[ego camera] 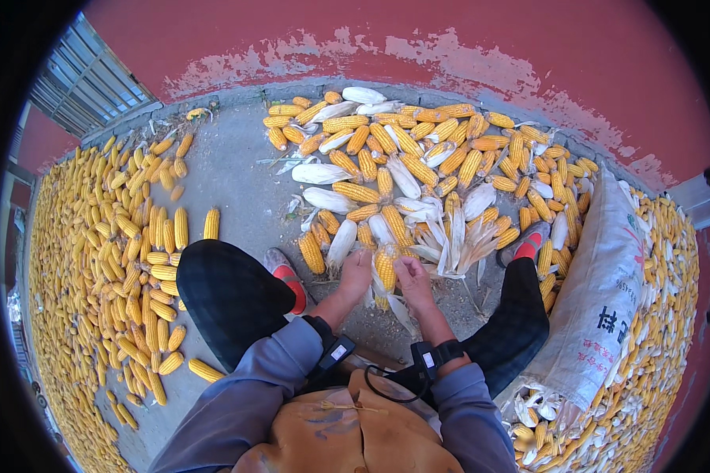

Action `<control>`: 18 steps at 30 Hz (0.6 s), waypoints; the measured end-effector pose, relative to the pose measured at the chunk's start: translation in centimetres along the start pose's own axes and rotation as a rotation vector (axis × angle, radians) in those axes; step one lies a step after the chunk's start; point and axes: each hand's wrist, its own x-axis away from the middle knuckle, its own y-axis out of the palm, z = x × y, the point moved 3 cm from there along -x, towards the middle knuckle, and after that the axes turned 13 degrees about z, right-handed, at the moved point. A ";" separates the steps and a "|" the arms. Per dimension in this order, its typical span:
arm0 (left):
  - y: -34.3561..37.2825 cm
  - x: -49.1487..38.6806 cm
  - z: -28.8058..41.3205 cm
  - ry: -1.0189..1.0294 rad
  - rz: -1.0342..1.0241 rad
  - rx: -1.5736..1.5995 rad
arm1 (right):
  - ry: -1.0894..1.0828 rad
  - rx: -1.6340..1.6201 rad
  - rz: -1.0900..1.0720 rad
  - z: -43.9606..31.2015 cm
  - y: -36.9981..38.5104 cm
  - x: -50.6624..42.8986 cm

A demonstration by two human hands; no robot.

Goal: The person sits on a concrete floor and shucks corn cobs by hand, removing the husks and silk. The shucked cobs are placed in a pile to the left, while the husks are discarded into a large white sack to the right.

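Between my two hands is a yellow ear of corn [386, 267], with pale husk hanging loose around its lower end. My left hand [355, 275] is closed at the left side of this ear, its fingers on the husk. The fingers of my right hand [412, 277] pinch at the ear's right side. Just beyond my hands lie loose pale husks [458, 242] and a husk-covered ear [342, 241]. A heap of corn ears [414, 148], some bare and some in husk, spreads over the ground ahead.
A large pile of bare ears [94, 254] covers the left side. On the right, a white woven sack [597, 284] lies against another big corn pile [662, 295]. A red wall [390, 35] with peeling paint stands behind. My shoes [523, 239] rest among the corn.
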 end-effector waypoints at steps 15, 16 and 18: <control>1.4 2.7 3.4 -0.373 -0.116 0.439 | 0.508 -0.381 0.036 1.3 0.1 0.0; 1.6 3.1 4.0 -0.407 -0.137 0.504 | 0.522 -0.432 0.084 1.1 -0.5 -0.5; 1.5 3.6 4.6 -0.414 -0.220 0.504 | 0.512 -0.507 0.228 0.2 -1.8 -1.3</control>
